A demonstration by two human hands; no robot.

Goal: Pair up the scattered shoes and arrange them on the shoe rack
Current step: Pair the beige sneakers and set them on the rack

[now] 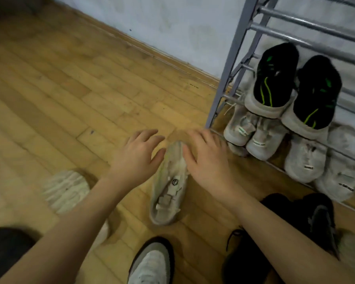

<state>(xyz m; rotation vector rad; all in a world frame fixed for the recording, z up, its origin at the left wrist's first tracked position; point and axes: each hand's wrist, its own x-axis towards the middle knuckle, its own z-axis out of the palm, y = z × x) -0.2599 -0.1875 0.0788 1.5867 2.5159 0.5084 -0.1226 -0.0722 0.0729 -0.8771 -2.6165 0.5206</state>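
A worn white sneaker (169, 187) lies on the wooden floor, toe pointing away from me. My left hand (136, 154) hovers at its left side and my right hand (207, 158) at its right side, both with fingers spread and nothing in them. A second pale shoe (67, 188) lies sole-up to the left. The grey metal shoe rack (237, 56) stands at the right. It carries a black pair with green stripes (275, 80) above and two white pairs (254, 134) on the lowest bars.
A dark pair of shoes (316, 214) sits on the floor in front of the rack, partly under my right forearm. A white-toed shoe with a dark rim (152, 263) is at the bottom centre. A dark shape (4, 247) lies bottom left. The wall runs behind.
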